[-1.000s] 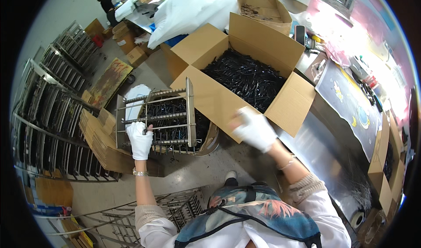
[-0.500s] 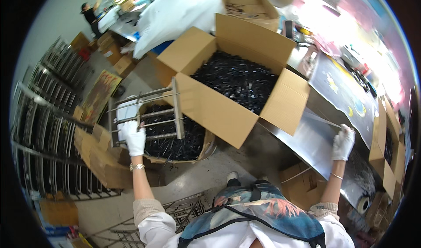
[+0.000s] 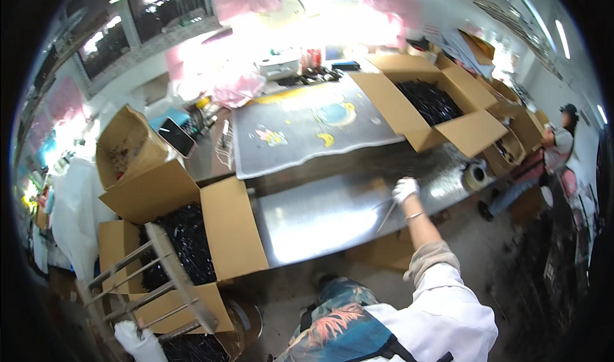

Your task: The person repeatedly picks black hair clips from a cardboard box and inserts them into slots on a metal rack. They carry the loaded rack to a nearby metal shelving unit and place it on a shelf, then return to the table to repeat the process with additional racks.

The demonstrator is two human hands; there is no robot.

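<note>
My left hand (image 3: pixel 138 343), in a white glove, is closed on a metal rack frame (image 3: pixel 170 267) with several cross bars. The frame tilts at the lower left, over the near flap of an open cardboard box (image 3: pixel 235 231) full of black strip-like pieces (image 3: pixel 192 243). Below the frame, more black pieces (image 3: pixel 192 349) show in a second container, partly cut off. Gloved in white too, my right hand (image 3: pixel 405 189) is closed over the metal bench (image 3: pixel 320 218). A thin rod (image 3: pixel 385 216) sticks out of it, pointing down toward the bench's near edge.
A patterned grey mat (image 3: pixel 300 132) lies along the bench's back, with a phone (image 3: pixel 177 137) to its left. Another box (image 3: pixel 374 109) of black pieces stands at the right, near a clear roll (image 3: pixel 474 175). Farther right is another person (image 3: pixel 559 144).
The view has swung to the right, so the bench is now central. The rack frame, still in my left hand, appears lower in the picture. My right hand keeps the rod, now angled downward.
</note>
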